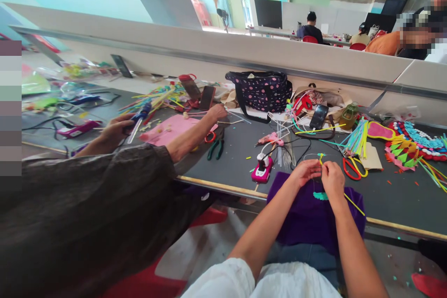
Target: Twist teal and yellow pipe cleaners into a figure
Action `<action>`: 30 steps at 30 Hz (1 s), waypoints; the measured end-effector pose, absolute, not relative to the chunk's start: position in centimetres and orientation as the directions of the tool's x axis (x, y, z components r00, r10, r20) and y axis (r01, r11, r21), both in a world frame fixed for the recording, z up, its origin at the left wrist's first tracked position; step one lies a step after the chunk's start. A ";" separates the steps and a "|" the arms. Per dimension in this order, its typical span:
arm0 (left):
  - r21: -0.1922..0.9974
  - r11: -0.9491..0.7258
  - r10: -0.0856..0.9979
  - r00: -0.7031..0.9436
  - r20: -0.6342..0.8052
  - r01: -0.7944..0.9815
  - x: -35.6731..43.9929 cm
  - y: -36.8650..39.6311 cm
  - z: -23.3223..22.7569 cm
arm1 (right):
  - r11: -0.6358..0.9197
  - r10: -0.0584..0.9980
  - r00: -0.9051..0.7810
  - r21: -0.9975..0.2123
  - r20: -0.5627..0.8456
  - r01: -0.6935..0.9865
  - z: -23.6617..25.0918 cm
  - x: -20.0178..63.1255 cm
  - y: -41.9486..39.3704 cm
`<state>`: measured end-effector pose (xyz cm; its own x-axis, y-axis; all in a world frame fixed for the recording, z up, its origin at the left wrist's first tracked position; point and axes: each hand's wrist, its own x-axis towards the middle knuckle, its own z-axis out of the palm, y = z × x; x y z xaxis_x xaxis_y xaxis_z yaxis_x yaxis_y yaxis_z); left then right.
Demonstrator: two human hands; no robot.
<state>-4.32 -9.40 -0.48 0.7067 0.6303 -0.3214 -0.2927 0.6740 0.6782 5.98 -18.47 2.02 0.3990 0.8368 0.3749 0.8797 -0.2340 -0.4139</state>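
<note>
Both my hands are close together above a purple cloth (284,200) draped over the table's front edge. My left hand (307,172) is closed, pinching a thin wire frame (313,188) with fuzzy teal bits on it. My right hand (333,180) is closed beside it on a yellow pipe cleaner (354,204), whose long end sticks out to the lower right. A short yellow bit shows above the fingertips, by the wire. A teal tuft (320,196) hangs below my hands. Fingers hide the exact contact point.
Red-and-yellow scissors (356,168), a magenta power box (261,171) with a plug and pipe cleaners (361,137) lie near my hands. On the left, a co-worker's hand (122,125) holds a blue glue gun; their other arm reaches over pink cloth (164,131). Pliers (216,145) lie between us.
</note>
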 end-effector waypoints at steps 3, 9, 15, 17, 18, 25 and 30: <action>0.706 0.640 0.672 0.666 -0.324 -0.303 -4.1 -9.6 -0.7 | -0.242 0.841 0.398 -0.404 0.366 0.882 2.2 5.7 -18.6; 0.730 0.602 0.721 0.614 -0.322 -0.325 -3.8 -9.6 -1.0 | -0.278 0.816 0.441 -0.414 0.374 0.867 2.4 5.1 -18.7; 0.733 0.594 0.732 0.600 -0.323 -0.331 -3.9 -9.5 -1.1 | -0.278 0.823 0.420 -0.373 0.383 0.885 2.1 4.9 -18.8; 0.734 0.590 0.733 0.603 -0.314 -0.336 -3.9 -9.6 -1.1 | -0.283 0.826 0.417 -0.361 0.380 0.889 2.1 5.0 -18.8; 0.734 0.588 0.734 0.605 -0.308 -0.340 -3.9 -9.6 -1.1 | -0.282 0.828 0.413 -0.356 0.380 0.891 2.0 5.0 -18.8; 0.759 0.557 0.750 0.597 -0.285 -0.338 -3.8 -9.6 -1.2 | -0.206 0.829 0.376 -0.400 0.413 0.893 2.2 5.0 -19.1; 0.770 0.555 0.750 0.591 -0.298 -0.316 -3.9 -9.3 -1.4 | -0.177 0.813 0.364 -0.404 0.454 0.898 2.9 6.9 -21.5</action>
<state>-3.86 -9.28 -1.35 0.5912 0.7495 -0.2978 -0.3157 0.5548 0.7698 6.89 -21.46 2.89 0.3643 0.8133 0.4538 0.8976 -0.1768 -0.4038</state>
